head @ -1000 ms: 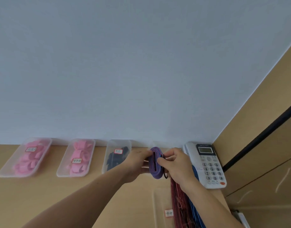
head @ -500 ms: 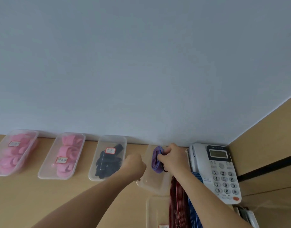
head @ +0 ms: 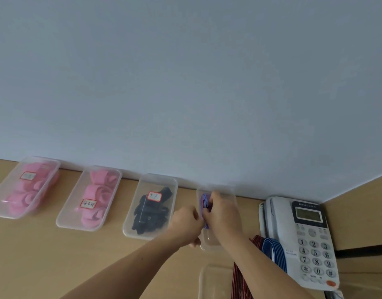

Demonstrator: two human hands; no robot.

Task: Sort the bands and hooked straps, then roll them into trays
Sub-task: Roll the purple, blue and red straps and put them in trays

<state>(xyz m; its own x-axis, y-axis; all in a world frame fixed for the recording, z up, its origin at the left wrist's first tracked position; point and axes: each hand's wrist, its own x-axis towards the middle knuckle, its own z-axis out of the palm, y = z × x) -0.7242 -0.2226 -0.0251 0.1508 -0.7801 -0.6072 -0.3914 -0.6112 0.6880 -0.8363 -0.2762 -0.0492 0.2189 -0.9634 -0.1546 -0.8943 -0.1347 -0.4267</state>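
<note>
A rolled purple strap (head: pixel 204 201) stands on edge inside a clear tray (head: pixel 213 243), the fourth in a row along the wall. My right hand (head: pixel 223 213) pinches the roll from the right, down inside the tray. My left hand (head: pixel 186 221) is curled at the tray's left rim and seems to grip it. Loose red-and-black striped straps (head: pixel 239 279) and a blue striped strap (head: pixel 274 254) lie to the right under my right forearm. Most of the purple roll is hidden by my fingers.
Two clear trays of pink rolled bands (head: pixel 27 188) (head: pixel 95 199) and a tray of black straps (head: pixel 151 210) line the wall to the left. A white desk phone (head: pixel 302 240) sits at the right. Another clear tray (head: pixel 216 279) lies near the bottom edge.
My right hand has carried the purple roll from mid-air forward and lowered it into the fourth tray. My left hand let go of the roll and moved to the tray's left rim.
</note>
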